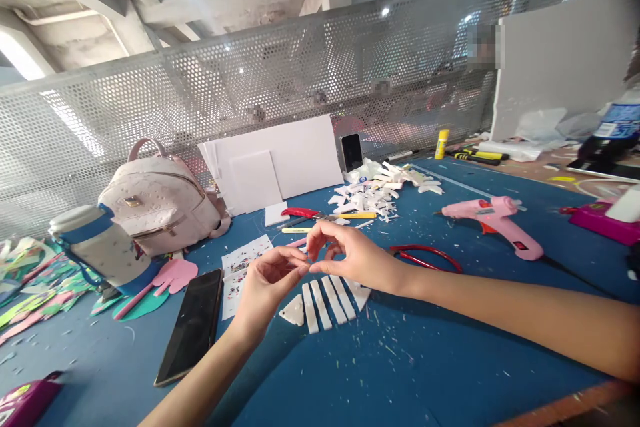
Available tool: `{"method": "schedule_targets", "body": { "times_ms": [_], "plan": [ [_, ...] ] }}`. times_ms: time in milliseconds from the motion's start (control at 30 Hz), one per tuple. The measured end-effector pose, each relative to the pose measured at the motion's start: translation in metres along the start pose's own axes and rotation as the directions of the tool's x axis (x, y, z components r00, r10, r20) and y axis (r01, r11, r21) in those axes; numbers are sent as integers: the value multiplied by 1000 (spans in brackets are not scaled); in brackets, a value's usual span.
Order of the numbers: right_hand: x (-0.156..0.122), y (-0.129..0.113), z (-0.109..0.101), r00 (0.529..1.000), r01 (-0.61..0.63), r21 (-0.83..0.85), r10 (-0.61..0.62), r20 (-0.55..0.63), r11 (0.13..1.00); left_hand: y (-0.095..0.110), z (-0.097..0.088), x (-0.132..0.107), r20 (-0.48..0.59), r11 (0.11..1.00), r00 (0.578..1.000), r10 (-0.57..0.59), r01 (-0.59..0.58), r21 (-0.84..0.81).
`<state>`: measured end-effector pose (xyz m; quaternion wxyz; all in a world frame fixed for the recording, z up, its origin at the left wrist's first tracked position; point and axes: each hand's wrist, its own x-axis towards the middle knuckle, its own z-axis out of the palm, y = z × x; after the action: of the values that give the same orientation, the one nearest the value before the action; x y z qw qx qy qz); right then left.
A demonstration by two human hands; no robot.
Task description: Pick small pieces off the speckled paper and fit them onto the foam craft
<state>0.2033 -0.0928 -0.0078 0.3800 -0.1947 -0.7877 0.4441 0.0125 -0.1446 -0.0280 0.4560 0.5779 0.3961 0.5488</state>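
Note:
My left hand [266, 283] and my right hand [353, 253] meet fingertip to fingertip above the blue table. The thumb and fingers of each are pinched together, and whatever may be between them is too small or hidden to make out. Just below lie several white foam strips [321, 305], set side by side in a slanted row. A white triangular piece [293, 310] with a small hole sits at the row's left end. At the right end, partly under my right hand, is a wider white piece [361, 293].
A pink glue gun [495, 217] and red-handled tool [430, 257] lie right. Left are a black phone [193, 323], a bottle [103, 250] and a backpack [160, 203]. White foam scraps [367, 197], a yellow cutter [357, 215] and white boards [305, 157] stand or lie behind.

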Motion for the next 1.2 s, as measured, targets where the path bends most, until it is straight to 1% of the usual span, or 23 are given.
{"method": "schedule_targets", "body": {
  "times_ms": [133,267,400,500,567,633,733,800,967,1200],
  "plan": [
    [-1,-1,1,1000,-16,-1,16,11,1000,5,3,-2,39,1000,999,0,1,-14],
    [-1,-1,1,1000,-21,-21,21,0,1000,5,4,-2,43,999,999,29,-30,19],
    [-3,-3,3,1000,-28,-43,28,-7,999,1,4,-2,-3,994,999,53,-52,99],
    [-6,-5,6,999,-35,-62,36,6,997,0,6,-4,-69,988,998,14,-3,157],
    [-8,-7,7,999,-31,-70,32,14,997,1,7,-6,-110,986,994,-24,42,160],
    [-7,-8,6,1000,-27,-63,27,3,998,3,9,-6,-128,987,991,-47,66,146],
    [-4,-7,3,998,-38,-42,35,-57,998,6,10,-6,-136,990,990,-39,57,126],
    [-2,-5,1,996,-52,-32,49,-74,998,7,10,-6,-145,991,989,-21,39,126],
    [0,4,1,995,-97,29,96,23,995,9,10,-6,-156,989,988,3,20,146],
    [0,11,4,990,-135,97,131,43,986,7,10,-7,-144,982,989,39,-11,186]
  ]
}}
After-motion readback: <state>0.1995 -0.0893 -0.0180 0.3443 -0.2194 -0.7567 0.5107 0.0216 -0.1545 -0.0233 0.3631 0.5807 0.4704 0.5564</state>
